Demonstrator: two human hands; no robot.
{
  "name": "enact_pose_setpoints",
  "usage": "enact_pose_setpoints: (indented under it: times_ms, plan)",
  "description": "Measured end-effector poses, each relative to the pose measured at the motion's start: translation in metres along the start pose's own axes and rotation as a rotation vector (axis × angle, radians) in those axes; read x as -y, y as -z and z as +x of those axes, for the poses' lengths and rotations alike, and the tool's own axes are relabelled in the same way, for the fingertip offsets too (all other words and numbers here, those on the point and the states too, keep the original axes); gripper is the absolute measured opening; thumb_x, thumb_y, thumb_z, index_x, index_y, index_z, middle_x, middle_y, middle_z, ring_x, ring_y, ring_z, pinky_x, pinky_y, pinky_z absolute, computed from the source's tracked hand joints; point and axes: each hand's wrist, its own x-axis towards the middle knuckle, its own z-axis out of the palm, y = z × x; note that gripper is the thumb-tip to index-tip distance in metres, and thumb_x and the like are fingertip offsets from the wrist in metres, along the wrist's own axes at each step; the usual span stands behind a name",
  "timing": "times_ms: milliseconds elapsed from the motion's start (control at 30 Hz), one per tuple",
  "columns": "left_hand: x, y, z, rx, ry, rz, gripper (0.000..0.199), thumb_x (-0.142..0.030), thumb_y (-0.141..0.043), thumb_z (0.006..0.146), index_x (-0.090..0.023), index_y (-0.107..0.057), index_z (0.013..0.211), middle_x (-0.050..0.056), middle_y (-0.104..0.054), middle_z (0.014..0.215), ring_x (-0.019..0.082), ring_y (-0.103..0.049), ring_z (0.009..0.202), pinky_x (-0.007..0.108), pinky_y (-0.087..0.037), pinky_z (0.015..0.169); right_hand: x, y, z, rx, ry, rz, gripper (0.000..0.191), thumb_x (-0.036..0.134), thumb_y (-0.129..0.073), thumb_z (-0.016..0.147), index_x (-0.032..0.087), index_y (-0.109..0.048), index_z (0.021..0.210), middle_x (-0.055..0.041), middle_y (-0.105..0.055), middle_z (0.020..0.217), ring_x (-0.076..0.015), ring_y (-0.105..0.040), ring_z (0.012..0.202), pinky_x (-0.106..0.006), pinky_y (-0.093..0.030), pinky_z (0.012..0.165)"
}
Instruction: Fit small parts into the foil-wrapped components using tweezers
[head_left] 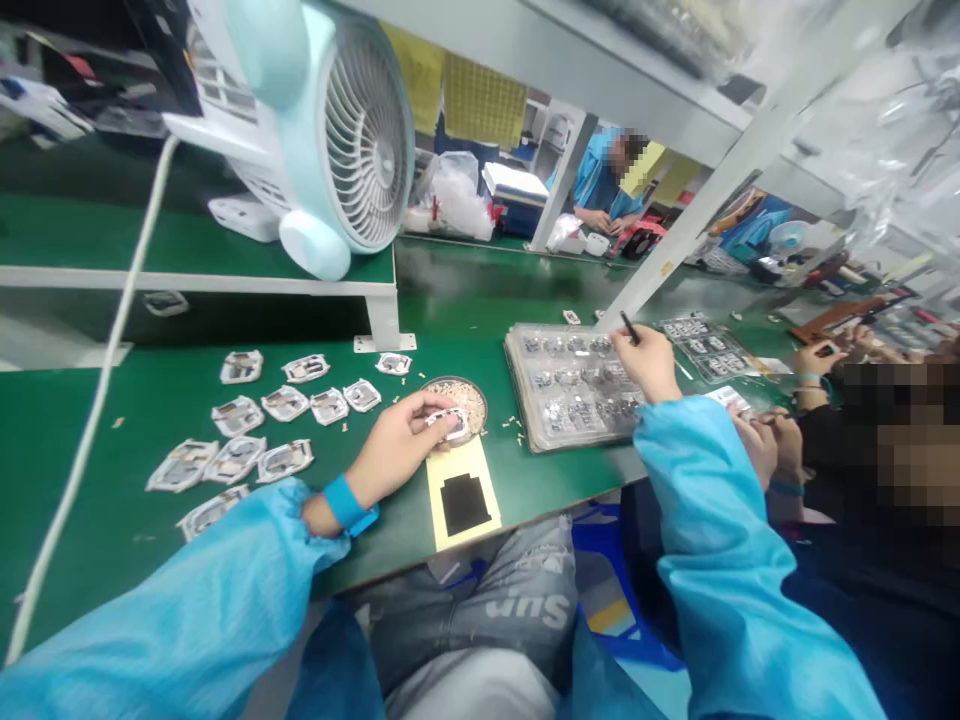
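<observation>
My left hand (pixel 397 440) pinches a small white-framed electronic part (pixel 452 424) over the near side of a round dish (pixel 484 402) full of tiny beige pieces. Just below lies a yellow sheet (pixel 442 465) bearing a black patch (pixel 465 503). My right hand (pixel 651 362) is closed around a slim black pen-like tool (pixel 628 327), whose lower end is hidden. That hand is at the right side of a clear compartment tray (pixel 551 400) holding rows of small metallic parts. Whether the tool touches them I cannot tell.
Several similar white-framed parts (pixel 285 403) are spread across the green table (pixel 405 540) at left. A light-blue fan (pixel 367 140) stands on a raised shelf, its white cable (pixel 112 350) hanging in front. A slanted post (pixel 675 235) rises behind the tray. A co-worker's hands (pixel 765 440) are close at right.
</observation>
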Motion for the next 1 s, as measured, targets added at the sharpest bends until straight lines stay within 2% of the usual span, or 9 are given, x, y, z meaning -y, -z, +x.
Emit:
enact_pose_setpoints:
  times_ms: [133,300,433,567,667,733,833,933,1000]
  plan:
    - [-0.002,0.005,0.006,-0.014,0.05,-0.084,0.042,-0.048,-0.081,0.078,-0.016,-0.063,0.098,0.002,-0.069,0.071,0.013,-0.064,0.05,0.017,-0.037,0.038,-0.016,-0.018,0.054,0.175,-0.031,-0.093,0.028,0.037,-0.076,0.077,0.016,-0.081,0.095,-0.0144,-0.077,0.091,-0.0293,-0.071,0.09,-0.036,-0.05,0.082]
    - [-0.004,0.007,0.009,-0.035,0.076,-0.141,0.047,-0.053,-0.081,0.077,-0.014,-0.064,0.096,0.004,-0.069,0.066,0.014,-0.065,0.051,0.017,-0.033,0.038,-0.024,-0.021,0.067,0.302,0.004,-0.112,0.022,0.035,-0.08,0.075,0.014,-0.079,0.083,-0.0105,-0.077,0.082,-0.0234,-0.07,0.08,-0.032,-0.05,0.076]
    - [-0.009,0.005,0.005,-0.025,0.091,-0.147,0.043,-0.051,-0.082,0.077,-0.015,-0.067,0.095,0.003,-0.07,0.068,0.013,-0.062,0.05,0.018,-0.035,0.039,-0.025,-0.017,0.06,0.244,0.023,-0.11,0.022,0.033,-0.079,0.076,0.014,-0.078,0.088,-0.0114,-0.077,0.088,-0.0232,-0.07,0.083,-0.032,-0.049,0.076]
    - [-0.011,0.003,0.001,0.007,0.09,-0.122,0.038,-0.048,-0.08,0.079,-0.015,-0.068,0.094,0.002,-0.07,0.072,0.011,-0.062,0.05,0.019,-0.041,0.043,-0.011,-0.009,0.047,0.099,0.038,-0.106,0.029,0.031,-0.076,0.078,0.016,-0.076,0.103,-0.0134,-0.078,0.099,-0.0264,-0.071,0.093,-0.035,-0.05,0.084]
    - [-0.01,0.004,0.002,0.017,0.091,-0.115,0.035,-0.046,-0.078,0.08,-0.015,-0.068,0.094,0.001,-0.068,0.07,0.01,-0.06,0.049,0.02,-0.043,0.045,0.022,-0.005,0.026,0.011,0.151,0.179,0.036,0.03,-0.066,0.085,0.015,-0.073,0.118,-0.0128,-0.077,0.107,-0.0244,-0.07,0.097,-0.037,-0.051,0.091]
    - [-0.01,0.006,0.004,0.003,0.087,-0.124,0.034,-0.046,-0.078,0.081,-0.015,-0.068,0.093,0.0,-0.066,0.066,0.009,-0.057,0.046,0.02,-0.042,0.045,0.057,-0.008,0.002,0.117,0.265,0.499,0.034,0.033,-0.062,0.09,0.016,-0.073,0.117,-0.0108,-0.077,0.108,-0.0212,-0.069,0.094,-0.038,-0.052,0.09]
    - [-0.011,0.013,0.011,-0.068,0.09,-0.164,0.033,-0.045,-0.078,0.08,-0.015,-0.067,0.09,-0.001,-0.064,0.064,0.008,-0.054,0.045,0.019,-0.04,0.044,0.12,-0.023,-0.043,0.26,0.318,0.857,0.03,0.04,-0.072,0.087,0.018,-0.072,0.107,-0.0066,-0.076,0.1,-0.0181,-0.069,0.088,-0.036,-0.055,0.085]
    - [-0.015,0.024,0.021,-0.173,0.082,-0.194,0.033,-0.044,-0.078,0.079,-0.015,-0.067,0.091,-0.001,-0.064,0.066,0.007,-0.054,0.046,0.017,-0.037,0.042,0.175,-0.044,-0.082,0.391,0.317,1.099,0.031,0.042,-0.081,0.08,0.019,-0.069,0.097,-0.0037,-0.075,0.088,-0.0176,-0.071,0.084,-0.034,-0.056,0.082]
    - [-0.017,0.031,0.026,-0.236,0.057,-0.213,0.033,-0.044,-0.077,0.08,-0.016,-0.067,0.094,0.0,-0.066,0.07,0.008,-0.058,0.048,0.017,-0.034,0.041,0.198,-0.06,-0.101,0.462,0.306,1.188,0.033,0.044,-0.082,0.079,0.02,-0.066,0.094,-0.0027,-0.075,0.086,-0.0181,-0.071,0.083,-0.033,-0.056,0.079]
